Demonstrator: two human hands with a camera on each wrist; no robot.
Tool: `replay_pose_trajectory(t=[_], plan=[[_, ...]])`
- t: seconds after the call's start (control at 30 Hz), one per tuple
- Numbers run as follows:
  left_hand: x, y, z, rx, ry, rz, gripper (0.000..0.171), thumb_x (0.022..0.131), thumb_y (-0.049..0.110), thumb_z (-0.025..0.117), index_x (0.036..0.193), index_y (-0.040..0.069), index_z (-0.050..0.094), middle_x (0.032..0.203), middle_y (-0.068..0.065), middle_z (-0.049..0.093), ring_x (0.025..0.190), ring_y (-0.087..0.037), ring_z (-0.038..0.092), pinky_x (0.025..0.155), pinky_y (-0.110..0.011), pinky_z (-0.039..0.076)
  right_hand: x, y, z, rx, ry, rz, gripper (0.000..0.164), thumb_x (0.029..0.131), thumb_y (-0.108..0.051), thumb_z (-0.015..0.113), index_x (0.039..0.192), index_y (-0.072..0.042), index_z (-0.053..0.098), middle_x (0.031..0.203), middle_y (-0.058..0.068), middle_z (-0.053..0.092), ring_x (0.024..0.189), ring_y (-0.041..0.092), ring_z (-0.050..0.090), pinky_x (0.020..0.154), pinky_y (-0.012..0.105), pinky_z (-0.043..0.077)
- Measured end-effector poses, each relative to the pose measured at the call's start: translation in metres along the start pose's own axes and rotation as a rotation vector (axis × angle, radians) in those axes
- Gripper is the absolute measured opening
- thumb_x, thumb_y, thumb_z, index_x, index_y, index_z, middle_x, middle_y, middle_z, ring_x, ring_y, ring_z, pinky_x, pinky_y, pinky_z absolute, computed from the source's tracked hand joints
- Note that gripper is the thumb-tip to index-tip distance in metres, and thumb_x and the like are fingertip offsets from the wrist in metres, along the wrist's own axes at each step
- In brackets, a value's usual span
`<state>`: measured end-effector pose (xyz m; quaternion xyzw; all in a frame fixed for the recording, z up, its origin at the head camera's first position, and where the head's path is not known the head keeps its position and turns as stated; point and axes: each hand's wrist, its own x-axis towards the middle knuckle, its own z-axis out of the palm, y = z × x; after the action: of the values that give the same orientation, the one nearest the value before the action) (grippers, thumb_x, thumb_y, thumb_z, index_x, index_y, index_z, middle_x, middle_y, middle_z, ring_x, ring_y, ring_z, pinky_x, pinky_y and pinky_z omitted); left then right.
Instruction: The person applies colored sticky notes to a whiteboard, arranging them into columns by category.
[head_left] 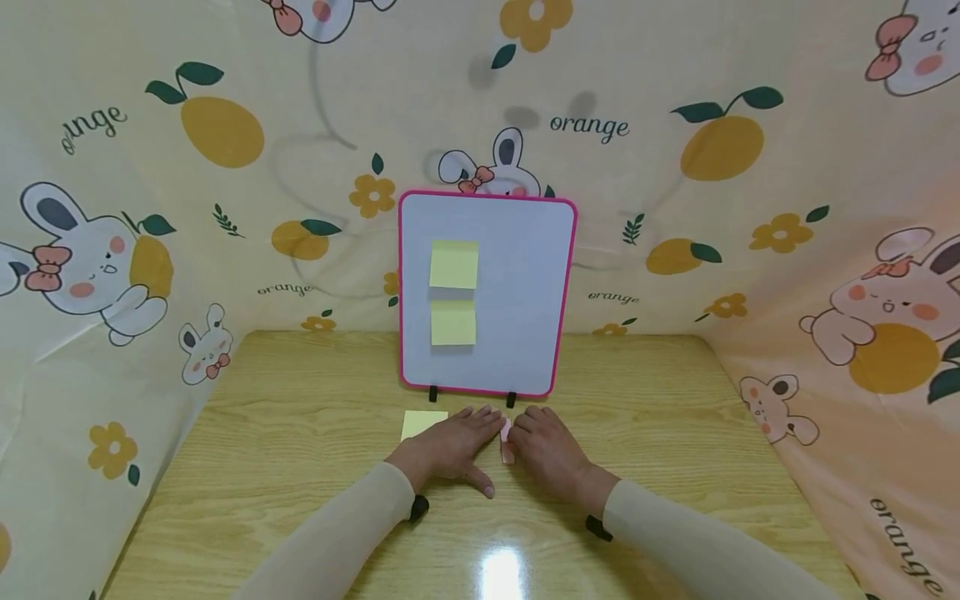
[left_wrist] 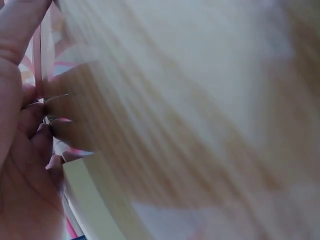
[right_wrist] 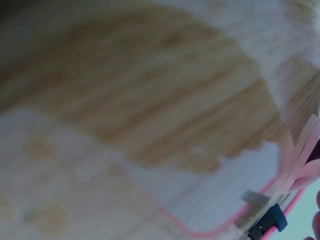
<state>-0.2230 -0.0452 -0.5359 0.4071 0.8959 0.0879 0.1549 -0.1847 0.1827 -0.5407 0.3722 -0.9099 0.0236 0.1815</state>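
Pinching pink paper (head_left: 507, 450), seemingly, right hand (head_left: 553, 454); left hand (head_left: 448, 446) outstretched, palm (left_wrist: 32, 195) only in left wrist view

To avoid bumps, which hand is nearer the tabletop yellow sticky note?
Left. The left hand partly hides the yellow sticky note in the head view; the right hand is farther right.

1. Two hands: one left hand (head_left: 452, 447), one right hand (head_left: 553, 451).
2. Two sleeves, one left (head_left: 337, 529), one right (head_left: 697, 537).
3. Two black wrist pieces, one left (head_left: 419, 508), one right (head_left: 599, 528).
4. One piece of pink paper (head_left: 507, 452); its layers cannot be counted.
5. Three yellow sticky notes in sight: two on the board (head_left: 453, 264) (head_left: 453, 322), one on the worktop (head_left: 420, 423), possibly a pad.
6. One whiteboard (head_left: 517, 292).
7. Two black feet under it (head_left: 432, 394) (head_left: 512, 400).
8. One worktop (head_left: 285, 433).
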Motion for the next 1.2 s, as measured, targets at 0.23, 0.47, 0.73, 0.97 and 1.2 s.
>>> replay_pose_trajectory(t=[0.23,0.47,0.73,0.97,1.2], plan=[[-0.003,0.000,0.001,-0.010,0.020,-0.005,0.123,0.078,0.076,0.077,0.170,0.014,0.022,0.175,-0.001,0.025,0.164,-0.019,0.017,0.135,-0.039,0.018,-0.001,0.001,0.004,0.032,0.022,0.030,0.010,0.092,-0.013,0.081,0.094,-0.015,0.071,0.093,-0.004,0.068,0.090,0.017,0.056,0.077,0.033,0.052],[-0.022,0.000,-0.005,-0.086,0.071,-0.031,0.106,0.088,0.061,0.079,0.167,0.011,0.030,0.174,-0.006,0.030,0.163,-0.023,0.022,0.134,-0.040,0.022,0.000,0.002,0.008,0.051,0.097,0.020,0.010,0.094,-0.016,0.079,0.088,-0.016,0.071,0.087,-0.004,0.065,0.084,0.016,0.055,0.071,0.031,0.049],[-0.043,0.012,-0.003,-0.004,0.100,0.034,0.068,0.101,0.045,0.069,0.157,0.010,0.049,0.163,-0.006,0.050,0.156,-0.025,0.040,0.128,-0.040,0.036,-0.002,0.004,0.006,0.085,0.112,0.051,0.017,0.087,-0.012,0.085,0.085,-0.014,0.068,0.085,-0.003,0.064,0.083,0.016,0.056,0.070,0.031,0.047],[-0.051,0.030,0.008,0.112,0.097,0.154,0.061,0.106,0.044,0.061,0.158,0.013,0.050,0.164,-0.005,0.048,0.154,-0.024,0.043,0.128,-0.035,0.036,-0.002,0.004,0.005,0.098,0.131,0.040,0.016,0.088,-0.014,0.085,0.086,-0.015,0.070,0.085,-0.004,0.064,0.084,0.016,0.056,0.070,0.031,0.047],[-0.044,0.034,0.014,0.192,0.119,0.205,0.069,0.108,0.048,0.056,0.162,0.007,0.041,0.169,-0.008,0.039,0.157,-0.021,0.037,0.129,-0.033,0.032,-0.001,0.003,0.006,0.089,0.098,0.029,0.008,0.094,-0.018,0.081,0.091,-0.017,0.074,0.091,-0.004,0.068,0.088,0.017,0.058,0.072,0.032,0.049]])
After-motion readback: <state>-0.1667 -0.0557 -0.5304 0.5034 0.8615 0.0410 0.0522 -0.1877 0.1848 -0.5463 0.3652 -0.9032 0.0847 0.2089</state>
